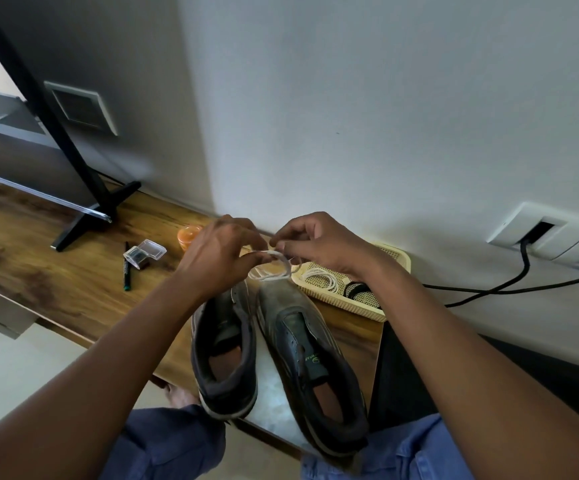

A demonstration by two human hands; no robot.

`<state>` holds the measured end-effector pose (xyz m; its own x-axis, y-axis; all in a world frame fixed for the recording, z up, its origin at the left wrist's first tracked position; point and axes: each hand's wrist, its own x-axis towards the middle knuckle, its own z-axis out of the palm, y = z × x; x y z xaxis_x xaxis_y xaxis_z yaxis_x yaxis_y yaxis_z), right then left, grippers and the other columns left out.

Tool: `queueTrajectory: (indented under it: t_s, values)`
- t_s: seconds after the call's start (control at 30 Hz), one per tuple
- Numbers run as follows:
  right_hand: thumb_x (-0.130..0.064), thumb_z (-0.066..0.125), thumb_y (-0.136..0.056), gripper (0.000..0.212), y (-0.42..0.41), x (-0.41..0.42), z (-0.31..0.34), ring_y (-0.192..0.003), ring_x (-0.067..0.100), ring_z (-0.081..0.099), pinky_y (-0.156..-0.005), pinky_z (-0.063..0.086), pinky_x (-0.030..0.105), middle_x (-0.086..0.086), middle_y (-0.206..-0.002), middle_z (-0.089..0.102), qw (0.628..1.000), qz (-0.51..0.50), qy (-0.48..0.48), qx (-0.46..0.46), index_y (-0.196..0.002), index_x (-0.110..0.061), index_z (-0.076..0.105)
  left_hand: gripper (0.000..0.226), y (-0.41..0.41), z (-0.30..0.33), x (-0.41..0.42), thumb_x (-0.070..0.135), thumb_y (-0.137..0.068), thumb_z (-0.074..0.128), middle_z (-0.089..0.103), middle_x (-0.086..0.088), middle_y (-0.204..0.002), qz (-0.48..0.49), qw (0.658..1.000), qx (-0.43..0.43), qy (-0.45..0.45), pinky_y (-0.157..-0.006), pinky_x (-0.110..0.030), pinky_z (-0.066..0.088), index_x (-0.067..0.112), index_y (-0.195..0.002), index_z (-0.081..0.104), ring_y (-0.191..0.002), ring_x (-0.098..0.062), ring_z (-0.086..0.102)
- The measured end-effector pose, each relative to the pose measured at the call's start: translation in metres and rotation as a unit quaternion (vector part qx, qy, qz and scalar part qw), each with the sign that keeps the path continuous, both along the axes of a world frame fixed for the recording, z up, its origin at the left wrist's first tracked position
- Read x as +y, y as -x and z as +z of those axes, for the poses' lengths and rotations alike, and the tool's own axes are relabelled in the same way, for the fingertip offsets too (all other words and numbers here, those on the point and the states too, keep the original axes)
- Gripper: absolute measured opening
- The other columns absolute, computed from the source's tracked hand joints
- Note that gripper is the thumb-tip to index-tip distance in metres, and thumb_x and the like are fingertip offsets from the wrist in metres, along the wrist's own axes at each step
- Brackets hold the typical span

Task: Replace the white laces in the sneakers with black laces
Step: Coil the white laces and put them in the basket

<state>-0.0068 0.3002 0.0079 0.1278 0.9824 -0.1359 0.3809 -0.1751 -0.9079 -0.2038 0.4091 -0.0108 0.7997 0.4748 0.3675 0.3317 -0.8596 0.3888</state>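
Two dark grey sneakers stand side by side on the wooden table, toes pointing away from me: the left sneaker (224, 355) and the right sneaker (310, 362). Neither shows a lace in its eyelets. Above their toes my left hand (220, 252) and my right hand (319, 245) both pinch a looped white lace (274, 270). A cream basket (393, 259) behind the right sneaker holds another white lace (322, 280) and a coiled black lace (355, 291).
On the wooden table (56, 271) lie a black pen (127, 268), a clear plastic box (144, 253) and an orange jar (188, 235). A TV stand foot (94, 216) stands at the back left. Black cables (510, 284) run from a wall socket (546, 232) on the right.
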Motion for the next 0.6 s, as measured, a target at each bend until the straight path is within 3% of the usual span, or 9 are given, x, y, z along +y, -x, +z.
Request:
queueTrajectory:
  t_s: [0.1,0.17,0.27,0.43,0.5,0.6]
  values:
    - [-0.024,0.086,-0.085,0.029,0.008,0.0,-0.003,-0.093,0.008,0.075,-0.087,0.059,0.028,-0.003,-0.097,0.079,0.996,0.011,-0.011,-0.088,-0.11,-0.015,0.076,0.025,0.0,-0.004,0.002,0.049,-0.085,0.076,0.077,0.01,-0.091,0.033,0.997,0.018,0.062,-0.076,-0.038,0.056,0.026,-0.091,0.082,-0.084,-0.012,0.068]
    - [-0.031,0.091,-0.079,0.032,0.012,0.002,-0.003,-0.088,0.004,0.074,-0.082,0.059,0.025,-0.007,-0.093,0.078,0.993,0.001,-0.015,-0.119,-0.104,-0.02,0.075,0.026,-0.003,-0.004,-0.001,0.048,-0.084,0.079,0.079,0.008,-0.091,0.039,0.994,0.032,0.098,-0.078,-0.036,0.057,0.025,-0.095,0.083,-0.085,-0.01,0.07]
    - [-0.026,0.094,-0.076,0.029,0.013,0.004,-0.005,-0.078,0.004,0.074,-0.074,0.059,0.028,-0.006,-0.083,0.078,0.99,-0.016,-0.017,-0.14,-0.097,-0.021,0.075,0.022,-0.007,-0.004,-0.005,0.045,-0.085,0.08,0.078,0.009,-0.084,0.039,0.99,0.052,0.122,-0.077,-0.035,0.058,0.025,-0.092,0.083,-0.08,-0.007,0.07]
    - [-0.015,0.093,-0.076,0.019,0.007,0.005,-0.007,-0.076,0.011,0.076,-0.077,0.062,0.037,-0.005,-0.077,0.078,0.994,-0.008,-0.026,-0.106,-0.087,-0.015,0.077,0.011,-0.01,-0.005,-0.006,0.038,-0.087,0.083,0.076,0.014,-0.073,0.048,0.972,0.046,0.227,-0.073,-0.036,0.059,0.031,-0.08,0.078,-0.073,-0.002,0.072]
    - [-0.01,0.092,-0.077,0.019,0.002,0.004,-0.008,-0.072,0.019,0.077,-0.071,0.062,0.037,0.002,-0.075,0.078,0.997,-0.008,-0.033,-0.067,-0.088,-0.01,0.076,0.013,-0.011,-0.007,-0.005,0.042,-0.086,0.084,0.077,0.009,-0.074,0.054,0.958,0.033,0.28,-0.073,-0.042,0.059,0.03,-0.082,0.079,-0.074,-0.013,0.075]
    - [0.0,0.086,-0.08,0.018,-0.003,0.002,-0.009,-0.062,0.022,0.072,-0.055,0.057,0.03,0.018,-0.075,0.076,0.999,-0.032,-0.035,0.007,-0.093,0.003,0.074,0.022,-0.014,-0.006,-0.007,0.039,-0.084,0.086,0.078,-0.008,-0.077,0.063,0.919,-0.011,0.388,-0.07,-0.033,0.05,0.019,-0.089,0.08,-0.069,-0.018,0.068]
